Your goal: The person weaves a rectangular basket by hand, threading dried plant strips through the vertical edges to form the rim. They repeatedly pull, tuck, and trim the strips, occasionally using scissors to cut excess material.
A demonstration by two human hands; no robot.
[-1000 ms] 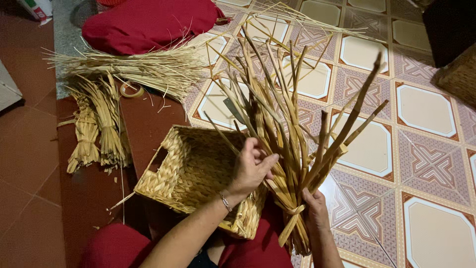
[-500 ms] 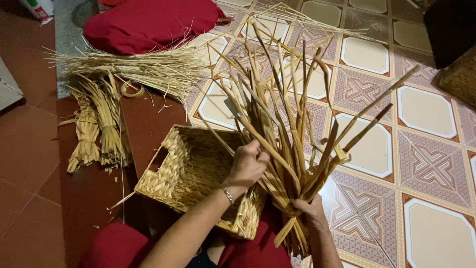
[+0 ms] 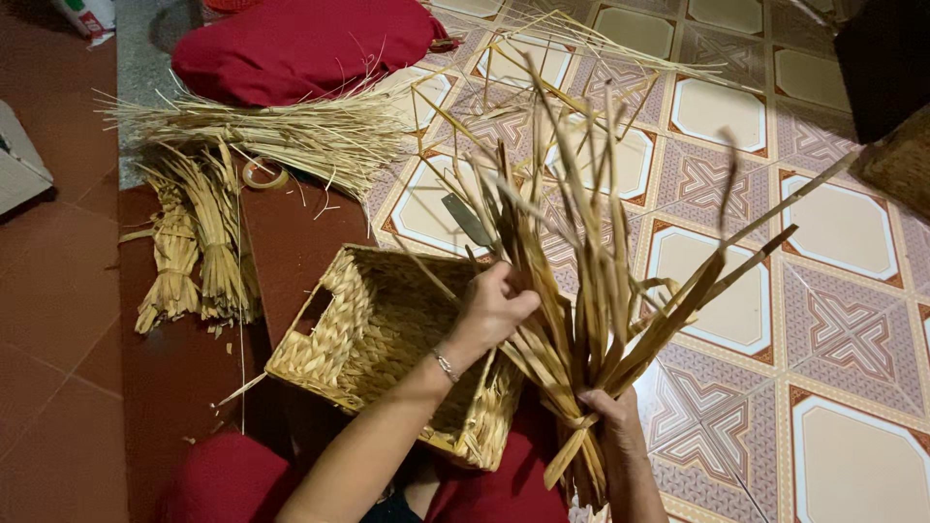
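Note:
My right hand (image 3: 610, 418) grips the base of a fanned bundle of long dried straw strands (image 3: 591, 291), holding it upright over my lap. Higher up, my left hand (image 3: 492, 308), with a thin bracelet on the wrist, has its fingers closed among the strands on the bundle's left side. A rectangular woven straw basket (image 3: 373, 334) with a cut-out handle rests tilted on my red-clothed legs, just left of the bundle and under my left forearm.
Loose and tied straw bundles (image 3: 208, 232) lie on the red floor at left, with a roll of tape (image 3: 263, 174) beside them. A red cushion (image 3: 300, 44) sits at the top. Patterned tiles (image 3: 823, 320) cover the right side, and a woven object (image 3: 896, 160) is at the right edge.
The straw bundle has shifted and fanned wider to the right. My left hand has slid a little to the right along the strands. My right hand still holds the base.

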